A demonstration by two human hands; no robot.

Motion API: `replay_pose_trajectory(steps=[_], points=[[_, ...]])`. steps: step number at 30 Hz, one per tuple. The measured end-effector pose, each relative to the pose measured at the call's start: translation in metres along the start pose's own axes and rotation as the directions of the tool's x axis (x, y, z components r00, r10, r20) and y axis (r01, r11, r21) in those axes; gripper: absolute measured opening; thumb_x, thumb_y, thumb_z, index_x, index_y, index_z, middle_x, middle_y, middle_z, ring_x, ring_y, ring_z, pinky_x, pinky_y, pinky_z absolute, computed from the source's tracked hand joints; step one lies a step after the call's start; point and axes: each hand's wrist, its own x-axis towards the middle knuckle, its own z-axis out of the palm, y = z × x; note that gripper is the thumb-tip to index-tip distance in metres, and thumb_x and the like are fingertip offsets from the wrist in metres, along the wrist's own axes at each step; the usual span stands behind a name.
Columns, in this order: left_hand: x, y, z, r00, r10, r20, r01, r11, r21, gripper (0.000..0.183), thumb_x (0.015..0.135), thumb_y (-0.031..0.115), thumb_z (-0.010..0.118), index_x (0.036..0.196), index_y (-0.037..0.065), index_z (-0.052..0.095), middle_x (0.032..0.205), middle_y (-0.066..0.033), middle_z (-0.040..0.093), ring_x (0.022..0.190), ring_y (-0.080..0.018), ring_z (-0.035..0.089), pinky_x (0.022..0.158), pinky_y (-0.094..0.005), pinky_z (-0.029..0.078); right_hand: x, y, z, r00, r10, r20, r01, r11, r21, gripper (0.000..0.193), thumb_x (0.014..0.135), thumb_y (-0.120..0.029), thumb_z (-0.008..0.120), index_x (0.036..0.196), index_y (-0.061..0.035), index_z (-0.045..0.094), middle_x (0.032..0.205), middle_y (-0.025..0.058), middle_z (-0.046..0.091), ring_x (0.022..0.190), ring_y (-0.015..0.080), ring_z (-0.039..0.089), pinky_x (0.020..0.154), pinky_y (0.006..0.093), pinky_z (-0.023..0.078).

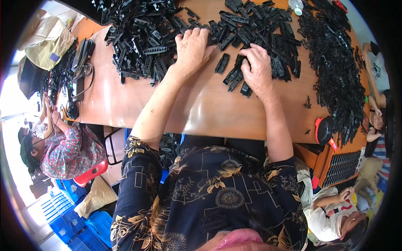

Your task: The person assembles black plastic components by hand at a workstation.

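My left hand (191,51) reaches into the large left pile of black plastic parts (153,50), palm down. Its thumb stands apart from the bent fingers, and the fingertips are partly hidden. Nearer the middle, my right hand (257,72) has its fingers curled over black slotted parts at the near edge of another pile of black parts (278,39); thumb and forefinger close on a black plastic part. One dark oblong part (222,63) lies alone on the table between my hands. A few longer parts (234,77) sit beside my right fingers.
The brown table (201,113) curves toward me. More small black parts (335,79) are heaped at right, near a round red-and-black object (323,130). A clear bottle (296,6) stands at the back. Co-workers sit left and right; blue crates (69,209) stand lower left.
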Motion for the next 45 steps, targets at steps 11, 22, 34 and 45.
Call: replay_pose_trajectory(steps=[11,22,34,45], points=[[-0.071,-0.006,0.004,0.995,0.049,-0.084,-0.069,0.965,-0.252,0.031,0.070,0.007,0.071,0.099,0.009,0.061,0.098,-0.0043,0.062,0.109,-0.0280,0.052,0.093,-0.0448,0.036,-0.002,-0.002,0.001,0.999,0.024,-0.039,-0.023,0.999,0.037,0.018,0.077,-0.005,0.067,0.094,-0.0055,0.061,0.095,0.0091,0.062,0.101,0.0304,0.056,0.089,0.0415,0.042],[-0.070,-0.025,0.008,0.919,-0.268,-0.290,0.060,0.820,-0.569,0.019,0.082,0.005,0.063,0.097,0.000,0.054,0.093,-0.0156,0.058,0.085,-0.0334,0.057,0.075,-0.0379,0.047,0.076,-0.014,0.030,0.945,-0.193,0.266,0.166,0.979,0.120,0.022,0.083,-0.004,0.057,0.105,-0.0053,0.058,0.103,0.0082,0.059,0.099,0.0262,0.055,0.087,0.0395,0.042],[-0.066,-0.030,0.010,0.809,-0.490,-0.326,0.182,0.735,-0.653,0.020,0.088,0.012,0.062,0.101,0.001,0.052,0.087,-0.0142,0.059,0.075,-0.0252,0.060,0.067,-0.0337,0.049,0.100,0.044,0.035,0.805,-0.237,0.544,0.370,0.917,-0.148,0.031,0.096,-0.026,0.048,0.123,-0.0104,0.052,0.119,0.0085,0.054,0.113,0.0284,0.049,0.094,0.0397,0.040],[-0.062,-0.039,0.002,0.766,-0.632,0.122,0.147,-0.012,-0.989,0.014,0.092,0.008,0.059,0.100,0.000,0.050,0.087,-0.0086,0.062,0.078,-0.0133,0.063,0.068,-0.0223,0.050,0.086,0.058,-0.004,0.810,-0.153,0.565,0.161,0.986,0.036,0.022,0.091,-0.020,0.053,0.105,-0.0061,0.062,0.103,0.0105,0.060,0.098,0.0296,0.056,0.085,0.0387,0.045]])
